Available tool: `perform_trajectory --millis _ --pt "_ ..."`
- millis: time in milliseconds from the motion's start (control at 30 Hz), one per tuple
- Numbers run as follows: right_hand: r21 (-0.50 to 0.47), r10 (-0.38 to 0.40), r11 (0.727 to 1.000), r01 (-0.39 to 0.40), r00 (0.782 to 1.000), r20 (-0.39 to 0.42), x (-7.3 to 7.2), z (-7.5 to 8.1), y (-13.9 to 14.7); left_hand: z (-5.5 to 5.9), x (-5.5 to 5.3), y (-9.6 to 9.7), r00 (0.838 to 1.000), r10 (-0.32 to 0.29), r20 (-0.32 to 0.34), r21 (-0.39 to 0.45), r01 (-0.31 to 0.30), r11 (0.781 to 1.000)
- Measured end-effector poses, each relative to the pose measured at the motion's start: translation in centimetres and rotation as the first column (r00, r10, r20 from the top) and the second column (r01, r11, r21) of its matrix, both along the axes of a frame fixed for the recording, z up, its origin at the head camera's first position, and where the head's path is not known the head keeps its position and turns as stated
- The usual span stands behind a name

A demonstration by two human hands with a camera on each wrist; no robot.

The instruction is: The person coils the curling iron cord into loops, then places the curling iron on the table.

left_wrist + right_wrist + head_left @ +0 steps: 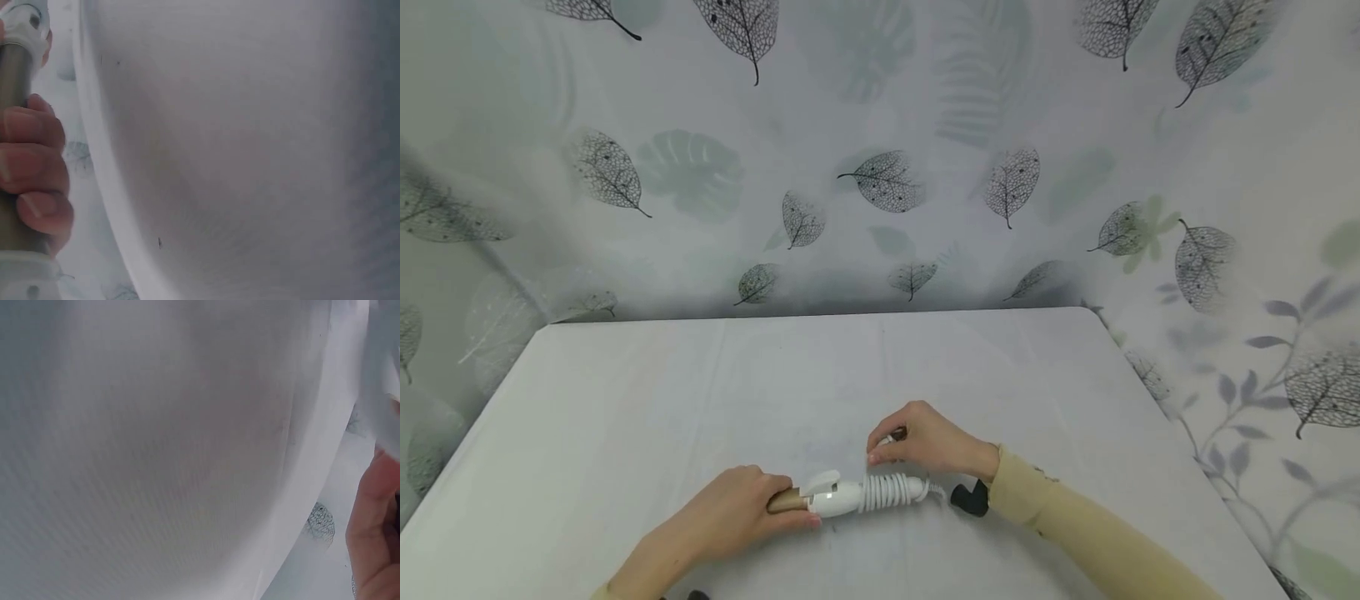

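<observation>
A curling iron [837, 500] with a white handle and a gold barrel [787, 501] is held low over the front middle of the table. My left hand [730, 512] grips the barrel; in the left wrist view, its curled fingers [31, 165] wrap round the metal. White cord [886, 492] is wound in several tight turns about the handle. Just above those turns, my right hand [928, 440] pinches the loose part of the cord between thumb and fingers. A small dark piece shows at its fingertips, too small to identify. The right wrist view catches only some fingers [372, 525] and a blurred white loop.
The white-covered table [715, 392] reaches back to a leaf-patterned curtain or wall covering [850, 100], which also runs along both sides. A black object [972, 498] is beside the right wrist, and another dark bit [698, 595] appears at the bottom edge.
</observation>
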State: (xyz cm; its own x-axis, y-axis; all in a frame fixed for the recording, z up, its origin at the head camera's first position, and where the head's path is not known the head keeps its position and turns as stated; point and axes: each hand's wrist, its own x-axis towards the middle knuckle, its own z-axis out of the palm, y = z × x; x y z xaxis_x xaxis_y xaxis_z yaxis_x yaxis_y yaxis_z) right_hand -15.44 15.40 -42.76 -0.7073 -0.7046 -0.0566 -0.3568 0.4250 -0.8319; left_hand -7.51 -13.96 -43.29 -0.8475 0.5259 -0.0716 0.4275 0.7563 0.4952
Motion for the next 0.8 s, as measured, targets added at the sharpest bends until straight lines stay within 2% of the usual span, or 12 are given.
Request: perform_trajectory --millis 167,333,433,500,567,667,733,800 --pt "0.022 0.007 1.0 -0.007 1.0 -0.014 0.2 0.0 0.1 -0.3 -0.2 0.1 0.999 -0.034 0.027 -0.012 0.034 0.999" --pt "0.047 0.007 0.999 -0.009 0.999 0.041 0.3 -0.2 0.4 -0.7 -0.1 -0.1 0.997 -0.058 0.052 0.016 0.058 0.998" --pt "0.046 0.015 0.999 -0.017 1.0 0.026 0.4 -0.5 0.6 -0.8 0.0 0.0 0.998 -0.069 0.007 0.023 0.069 0.997" --pt "0.05 0.023 0.999 -0.021 0.999 -0.024 0.4 -0.8 0.6 -0.8 0.0 0.0 0.995 -0.074 -0.061 0.007 0.075 0.997" --pt "0.052 0.034 0.998 -0.03 0.996 -0.088 0.5 -1.1 0.6 -0.9 0.1 0.1 0.985 -0.091 -0.148 -0.029 0.088 0.996" --pt "0.096 0.05 0.995 -0.032 0.982 -0.184 0.5 -1.2 0.4 -0.9 0.1 0.2 0.965 -0.108 -0.24 -0.089 0.089 0.992" --pt "0.144 0.06 0.989 -0.025 0.969 -0.24 0.6 -1.2 0.3 -1.0 0.1 0.2 0.961 -0.115 -0.252 -0.108 0.091 0.99" --pt "0.199 0.062 0.98 -0.006 0.96 -0.274 0.7 -1.3 0.3 -1.0 0.0 0.2 0.966 -0.109 -0.233 -0.102 0.087 0.991"
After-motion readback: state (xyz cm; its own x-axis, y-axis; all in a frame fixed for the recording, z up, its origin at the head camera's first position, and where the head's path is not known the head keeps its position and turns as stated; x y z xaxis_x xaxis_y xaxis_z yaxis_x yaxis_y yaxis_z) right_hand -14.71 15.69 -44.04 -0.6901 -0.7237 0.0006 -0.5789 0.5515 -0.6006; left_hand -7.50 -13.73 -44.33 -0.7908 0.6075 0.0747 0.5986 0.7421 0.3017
